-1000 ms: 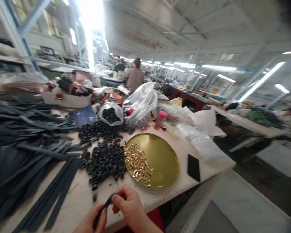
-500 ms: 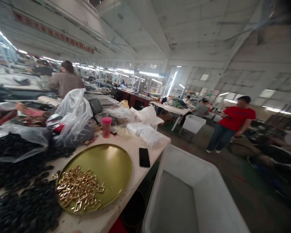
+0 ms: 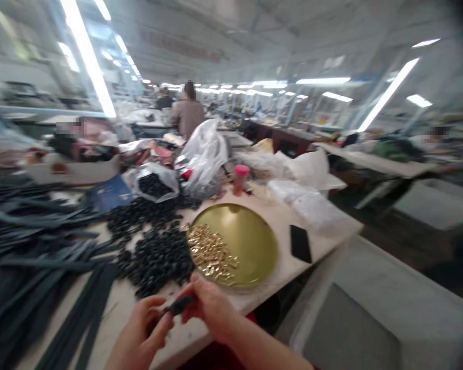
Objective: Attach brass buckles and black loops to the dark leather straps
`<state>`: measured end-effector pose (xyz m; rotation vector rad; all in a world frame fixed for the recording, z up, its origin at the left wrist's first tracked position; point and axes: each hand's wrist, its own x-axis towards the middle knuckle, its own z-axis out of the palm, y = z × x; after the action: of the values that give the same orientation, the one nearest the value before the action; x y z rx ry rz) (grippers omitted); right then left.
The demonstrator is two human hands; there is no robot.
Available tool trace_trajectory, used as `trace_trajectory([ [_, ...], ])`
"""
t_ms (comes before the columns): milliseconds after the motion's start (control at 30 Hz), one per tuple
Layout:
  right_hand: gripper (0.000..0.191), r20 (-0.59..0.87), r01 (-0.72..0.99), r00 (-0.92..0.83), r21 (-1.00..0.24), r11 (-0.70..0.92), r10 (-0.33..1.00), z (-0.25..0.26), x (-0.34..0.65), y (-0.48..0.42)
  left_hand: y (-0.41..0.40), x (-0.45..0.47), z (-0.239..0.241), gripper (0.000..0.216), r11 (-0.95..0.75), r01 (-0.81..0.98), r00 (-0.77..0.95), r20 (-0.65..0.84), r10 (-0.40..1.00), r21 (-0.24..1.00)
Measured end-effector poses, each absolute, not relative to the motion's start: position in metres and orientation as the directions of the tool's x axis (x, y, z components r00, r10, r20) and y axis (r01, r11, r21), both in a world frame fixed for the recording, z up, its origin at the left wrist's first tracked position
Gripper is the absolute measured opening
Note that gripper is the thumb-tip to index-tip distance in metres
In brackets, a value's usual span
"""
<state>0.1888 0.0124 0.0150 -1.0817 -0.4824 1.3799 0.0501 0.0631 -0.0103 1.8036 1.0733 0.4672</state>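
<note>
At the table's front edge my left hand point(image 3: 141, 331) and my right hand point(image 3: 212, 308) are close together, both closed on a short dark strap-like piece point(image 3: 181, 304). Its ends are covered by my fingers, and blur hides its detail. Just beyond my right hand lies a round gold tray point(image 3: 250, 246), with many small gold metal buckles point(image 3: 212, 254) heaped on its left side. Left of the tray spreads a pile of small black loops point(image 3: 162, 257). Long dark straps point(image 3: 81, 303) lie to the left of my left hand.
A black phone point(image 3: 300, 243) lies right of the tray. Behind it are a pink-lidded jar point(image 3: 241, 180) and clear plastic bags point(image 3: 204, 151). A large grey-white bin point(image 3: 416, 308) stands off the table's right edge. People sit working in the background.
The view has swung left, so the tray and bin sit further right. Both hands have come into view with the dark piece. The person in red is out of view.
</note>
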Motion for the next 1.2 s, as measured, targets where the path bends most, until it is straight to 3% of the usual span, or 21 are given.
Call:
trace_trajectory([
  [100,0.028,-0.313,-0.595,0.055,-0.773,-0.221,0.948,-0.002,0.191,0.016,0.058,0.05,0.009,0.021,-0.052,0.447,0.504,-0.203,0.839,0.893],
  [300,0.022,-0.395,-0.611,-0.25,-0.644,-0.461,0.884,-0.005,0.189,-0.002,0.048,0.049,0.02,0.015,-0.087,0.586,0.416,-0.206,0.886,0.806],
  [467,0.024,-0.39,-0.64,-0.309,-0.589,-0.493,0.867,-0.003,0.184,-0.011,0.037,0.042,0.026,0.016,-0.088,0.564,0.461,-0.225,0.858,0.821],
  [633,0.022,-0.336,-0.557,-0.184,-0.738,-0.38,0.923,-0.003,0.18,-0.017,0.028,0.038,0.031,0.016,-0.063,0.547,0.439,-0.221,0.871,0.835],
  [700,0.026,-0.293,-0.467,-0.061,-0.837,-0.286,0.954,-0.004,0.18,-0.018,0.024,0.036,0.034,0.017,0.001,0.466,0.448,-0.237,0.862,0.885],
  [800,0.029,-0.215,-0.188,0.152,-0.965,-0.185,0.965,-0.007,0.18,-0.015,0.021,0.03,0.036,0.019,0.179,0.307,0.482,-0.315,0.818,0.935],
  [900,0.023,-0.086,0.138,0.311,-0.981,-0.135,0.946,-0.01,0.178,-0.015,0.019,0.027,0.032,0.02,0.305,0.19,0.527,-0.359,0.77,0.933],
  [1033,0.017,0.04,0.434,0.164,-0.9,-0.036,0.986,-0.012,0.176,-0.022,0.016,0.028,0.025,0.022,0.343,0.156,0.552,-0.37,0.747,0.926],
  [1100,0.017,0.045,0.495,0.105,-0.869,-0.013,0.993,-0.014,0.176,-0.026,0.016,0.029,0.022,0.021,0.361,0.157,0.565,-0.383,0.731,0.919],
  [1200,0.02,0.048,0.524,0.171,-0.85,-0.049,0.984,-0.018,0.175,-0.025,0.017,0.031,0.019,0.021,0.391,0.134,0.604,-0.388,0.696,0.911],
])
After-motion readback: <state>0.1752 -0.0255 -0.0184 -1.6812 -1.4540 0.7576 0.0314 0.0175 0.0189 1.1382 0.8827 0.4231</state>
